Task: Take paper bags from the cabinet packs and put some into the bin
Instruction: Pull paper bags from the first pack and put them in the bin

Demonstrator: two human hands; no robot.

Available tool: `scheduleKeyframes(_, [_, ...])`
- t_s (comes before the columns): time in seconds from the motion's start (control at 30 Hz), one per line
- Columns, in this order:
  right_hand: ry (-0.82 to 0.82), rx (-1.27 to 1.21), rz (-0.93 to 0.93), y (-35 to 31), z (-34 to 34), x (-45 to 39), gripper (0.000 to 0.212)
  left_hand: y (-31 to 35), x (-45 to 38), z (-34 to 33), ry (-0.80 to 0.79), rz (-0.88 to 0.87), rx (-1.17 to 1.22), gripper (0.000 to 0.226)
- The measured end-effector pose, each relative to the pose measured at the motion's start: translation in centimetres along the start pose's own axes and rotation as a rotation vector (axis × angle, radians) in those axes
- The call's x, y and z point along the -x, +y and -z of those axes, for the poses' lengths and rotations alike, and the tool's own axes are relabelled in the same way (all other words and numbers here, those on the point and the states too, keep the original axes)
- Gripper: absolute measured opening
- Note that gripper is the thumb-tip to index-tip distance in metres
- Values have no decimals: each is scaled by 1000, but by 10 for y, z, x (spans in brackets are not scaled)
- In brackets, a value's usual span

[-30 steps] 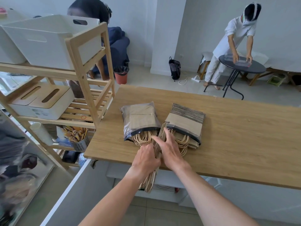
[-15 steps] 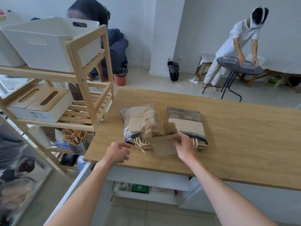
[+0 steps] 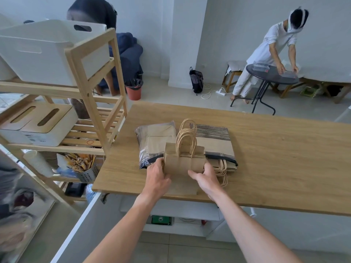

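paper bags [image 3: 183, 164] upright, handles up (stack runs left-right) | left hand [image 3: 157, 176], right hand [image 3: 206, 177]: fingers grasping bag ends | above table [image 3: 275, 152]

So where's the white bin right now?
Upper left of the head view: the white bin sits on the wooden shelf's top tier, left of the table.

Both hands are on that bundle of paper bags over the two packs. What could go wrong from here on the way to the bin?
1. The bundle of paper bags is pinched only at its ends by the left hand and right hand; inner bags might slip out.
2. Its twine handles stand up loose and may snag.
3. The white bin sits high on the wooden shelf; the bundle could clip the frame on the way.
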State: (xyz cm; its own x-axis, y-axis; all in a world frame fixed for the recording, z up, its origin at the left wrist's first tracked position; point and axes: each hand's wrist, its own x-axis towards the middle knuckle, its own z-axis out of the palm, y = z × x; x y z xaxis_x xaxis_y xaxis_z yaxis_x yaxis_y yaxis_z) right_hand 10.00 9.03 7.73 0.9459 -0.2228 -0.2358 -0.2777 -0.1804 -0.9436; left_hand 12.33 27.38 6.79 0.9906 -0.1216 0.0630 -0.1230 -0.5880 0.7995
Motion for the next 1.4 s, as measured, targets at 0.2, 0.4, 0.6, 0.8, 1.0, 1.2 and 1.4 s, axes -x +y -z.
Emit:
scheduleKeyframes(0.2, [28, 247, 67, 16, -1, 2, 73, -23, 14, -6, -62, -37, -67, 25])
scheduleKeyframes(0.4, [169, 148, 190, -1, 3, -3, 77, -2, 4, -5, 141, -144, -30, 34])
scheduleKeyframes(0.6, [87, 101, 222, -3, 9, 4, 43, 4, 1, -15, 72, -169, -67, 19])
scheduleKeyframes(0.8, [132, 221, 239, 25, 13, 19, 40, -11, 23, -23, -48, -143, -120, 25])
scheduleKeyframes(1.0, [307, 201, 390, 0, 17, 8, 18, 22, 5, -8, 155, -213, -97, 22])
scheduleKeyframes(1.2, [232, 182, 408, -1, 17, 8, 31, 19, 5, -11, 130, -212, -71, 21])
scheduleKeyframes(1.4, [158, 301, 236, 43, 19, 20, 36, -3, 33, -27, -35, -138, -121, 42])
